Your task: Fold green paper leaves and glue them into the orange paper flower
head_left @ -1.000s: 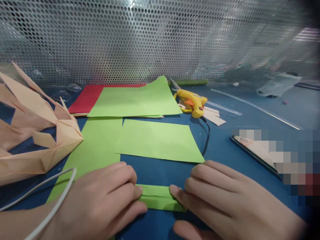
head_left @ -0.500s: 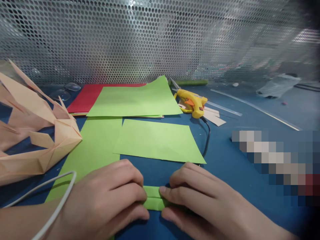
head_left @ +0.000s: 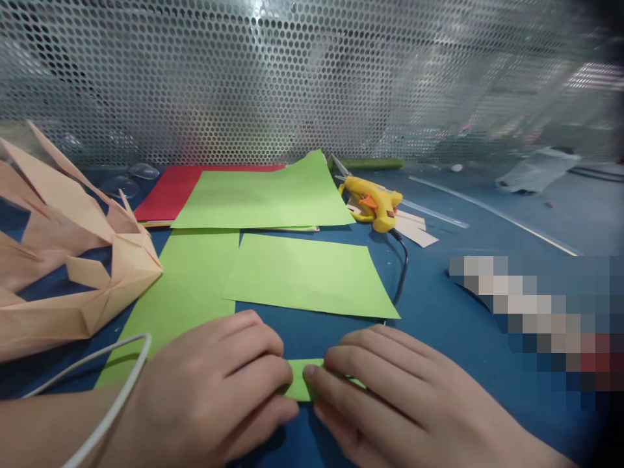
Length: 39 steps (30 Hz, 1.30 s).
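Note:
A narrow folded strip of green paper (head_left: 298, 379) lies low in the middle, mostly covered by my fingers. My left hand (head_left: 214, 383) is closed on its left end, the thumb at the near edge and the fingers over the top. On the right part, my right hand (head_left: 385, 390) is closed with its fingers pressing down on the strip. Just beyond the hands lies a flat green paper sheet (head_left: 312, 276). Another, longer green sheet (head_left: 195, 279) runs beneath my left forearm.
A peach folded-paper model (head_left: 97, 286) stands at left, near a white cable (head_left: 121, 396). Behind are a curled green sheet (head_left: 263, 198) on red paper (head_left: 168, 192), a yellow glue gun (head_left: 377, 198), scissors (head_left: 340, 166) and clear glue sticks (head_left: 497, 211). Perforated metal (head_left: 292, 78) closes the back.
The strip now looks narrower, and its lengthwise crease no longer shows between my hands. My right fingers have shifted slightly and lie flatter over it. The view has moved slightly.

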Motion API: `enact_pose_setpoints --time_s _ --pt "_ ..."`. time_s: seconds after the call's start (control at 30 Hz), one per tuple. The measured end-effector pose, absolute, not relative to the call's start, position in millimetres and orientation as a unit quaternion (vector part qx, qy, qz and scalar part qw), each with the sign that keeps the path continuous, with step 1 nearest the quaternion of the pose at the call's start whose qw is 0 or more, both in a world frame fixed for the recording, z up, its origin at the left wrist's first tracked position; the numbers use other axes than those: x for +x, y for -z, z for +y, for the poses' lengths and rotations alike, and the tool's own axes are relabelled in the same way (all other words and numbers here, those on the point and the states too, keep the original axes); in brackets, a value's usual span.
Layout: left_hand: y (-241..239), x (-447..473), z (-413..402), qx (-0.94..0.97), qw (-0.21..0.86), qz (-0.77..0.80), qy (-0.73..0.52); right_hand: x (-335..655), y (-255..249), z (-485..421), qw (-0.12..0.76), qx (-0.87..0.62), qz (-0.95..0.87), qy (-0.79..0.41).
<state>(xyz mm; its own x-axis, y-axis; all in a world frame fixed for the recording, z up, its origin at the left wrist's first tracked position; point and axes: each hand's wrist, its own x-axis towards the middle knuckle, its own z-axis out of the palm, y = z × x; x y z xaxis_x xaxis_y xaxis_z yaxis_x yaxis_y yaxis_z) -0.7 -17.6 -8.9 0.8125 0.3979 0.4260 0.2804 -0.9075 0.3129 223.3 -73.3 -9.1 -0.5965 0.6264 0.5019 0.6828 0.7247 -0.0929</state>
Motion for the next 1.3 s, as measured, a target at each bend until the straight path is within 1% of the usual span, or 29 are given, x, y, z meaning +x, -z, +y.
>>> enact_pose_setpoints --time_s 0.1,0.17,0.27,0.33,0.43,0.57,0.67,0.73,0.8,0.93,1.17,1.3 --pt "5 -3 -15 0.939 0.168 0.201 -0.225 224 7 -72 0.264 -0.372 -0.888 0.054" --pt "0 -2 -13 0.924 0.222 0.238 -0.199 224 5 -71 0.272 -0.389 -0.880 0.021" --pt "-9 4 -9 0.882 0.312 0.304 -0.179 223 1 -67 0.316 -0.451 -0.829 -0.093" --pt "-13 9 -8 0.859 0.347 0.334 -0.176 222 -1 -65 0.342 -0.499 -0.777 -0.176" --pt "-13 11 -9 0.801 0.396 0.388 -0.228 218 -4 -63 0.343 -0.550 -0.708 -0.282" --pt "-6 11 -10 0.712 0.473 0.397 -0.334 212 -2 -64 0.372 -0.528 -0.661 -0.381" --pt "-7 12 -6 0.632 0.577 0.399 -0.329 210 1 -66 0.370 -0.487 -0.680 -0.405" --pt "-9 14 -1 0.601 0.621 0.394 -0.313 210 3 -65 0.368 -0.469 -0.679 -0.430" --pt "-10 15 1 0.600 0.635 0.378 -0.306 211 2 -62 0.365 -0.458 -0.649 -0.486" --pt "-4 13 0 0.610 0.639 0.347 -0.315 211 -1 -49 0.332 -0.413 -0.568 -0.629" --pt "11 8 -3 0.622 0.640 0.330 -0.309 204 1 -39 0.360 -0.381 -0.521 -0.674" --pt "14 8 -2 0.623 0.637 0.331 -0.310 203 4 -41 0.360 -0.361 -0.496 -0.703"
